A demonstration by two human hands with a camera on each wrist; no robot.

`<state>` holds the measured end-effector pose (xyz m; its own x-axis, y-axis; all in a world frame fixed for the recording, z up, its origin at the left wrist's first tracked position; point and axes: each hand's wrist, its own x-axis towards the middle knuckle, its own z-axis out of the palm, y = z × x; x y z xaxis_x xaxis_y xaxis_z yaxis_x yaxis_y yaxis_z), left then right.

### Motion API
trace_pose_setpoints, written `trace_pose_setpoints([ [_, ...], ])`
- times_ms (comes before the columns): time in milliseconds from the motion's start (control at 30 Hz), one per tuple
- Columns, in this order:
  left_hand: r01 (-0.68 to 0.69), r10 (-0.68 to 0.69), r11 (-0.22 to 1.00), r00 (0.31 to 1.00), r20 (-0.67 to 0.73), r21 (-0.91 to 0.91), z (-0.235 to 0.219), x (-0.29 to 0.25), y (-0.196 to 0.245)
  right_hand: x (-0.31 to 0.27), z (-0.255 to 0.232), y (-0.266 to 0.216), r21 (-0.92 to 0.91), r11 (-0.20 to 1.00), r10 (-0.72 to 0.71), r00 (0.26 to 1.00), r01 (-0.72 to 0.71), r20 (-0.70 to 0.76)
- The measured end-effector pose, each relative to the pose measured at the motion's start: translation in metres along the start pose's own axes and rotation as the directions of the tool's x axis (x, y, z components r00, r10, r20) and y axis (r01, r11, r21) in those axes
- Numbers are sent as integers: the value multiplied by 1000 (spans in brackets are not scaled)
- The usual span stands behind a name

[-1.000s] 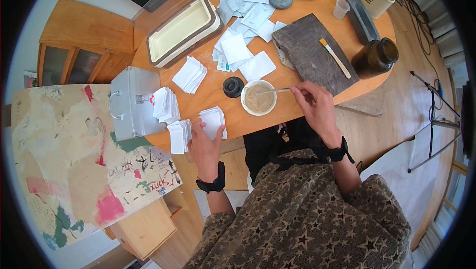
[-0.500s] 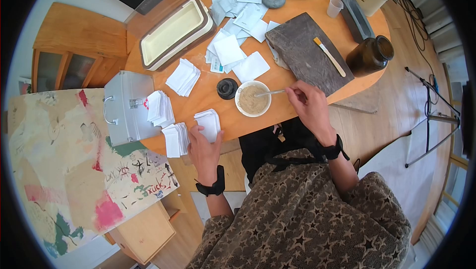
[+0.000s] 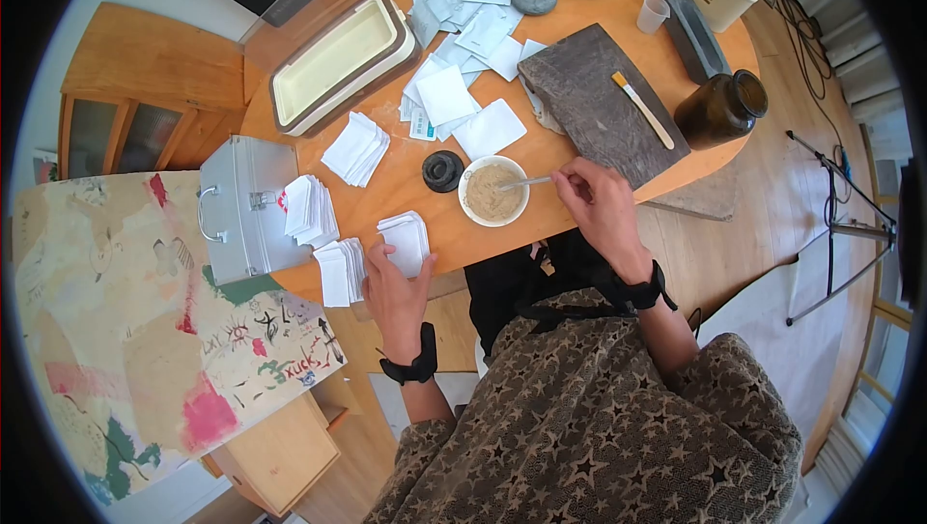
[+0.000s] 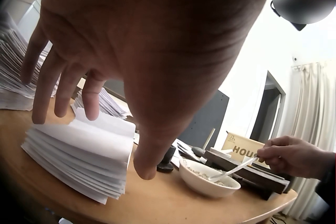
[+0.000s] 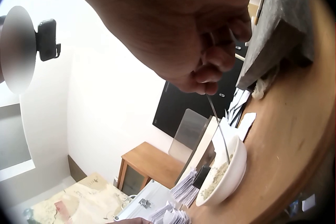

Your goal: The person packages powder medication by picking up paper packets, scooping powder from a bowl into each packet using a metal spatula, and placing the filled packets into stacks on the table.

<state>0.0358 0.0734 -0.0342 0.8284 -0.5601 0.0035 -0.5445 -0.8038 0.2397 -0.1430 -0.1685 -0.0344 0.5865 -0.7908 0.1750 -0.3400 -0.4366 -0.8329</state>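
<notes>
My right hand (image 3: 603,210) pinches the thin handle of a spoon (image 3: 530,181) between thumb and fingertips. Its lower end dips into beige powder (image 3: 491,201) in a white bowl (image 5: 237,174) near the table's front edge. My left hand (image 3: 394,300) is at a stack of white paper packets (image 3: 406,239), to the left of the bowl. In the left wrist view its relaxed fingers (image 4: 49,90) are spread over the stack and the thumb points down at the stack's right side. A small black round object (image 3: 442,171) sits between packets and bowl.
More packet stacks (image 3: 338,273) stand left, by a metal case (image 3: 246,210). Behind are a cream tray (image 3: 290,104), scattered sachets (image 3: 449,94) and a stone-topped stick (image 3: 534,0). A dark slab (image 3: 579,89) with a brush (image 3: 645,113) and a brown jar (image 3: 710,118) lie right.
The head view has shifted slightly, moving the table scene a little left in the picture. Both hands keep their places, with the spoon still in the bowl.
</notes>
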Motion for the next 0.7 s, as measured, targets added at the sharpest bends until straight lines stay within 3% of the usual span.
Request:
trace_pose_setpoints([
  [333,-20,20,1000,1000,-6,-15,-2,1,1,0,-1,-1,-18,1000,-15,1000,15,-16],
  [700,42,-36,996,996,81,-74,-5,1,4,-1,1,2,-2,1000,-1,1000,1,-3],
])
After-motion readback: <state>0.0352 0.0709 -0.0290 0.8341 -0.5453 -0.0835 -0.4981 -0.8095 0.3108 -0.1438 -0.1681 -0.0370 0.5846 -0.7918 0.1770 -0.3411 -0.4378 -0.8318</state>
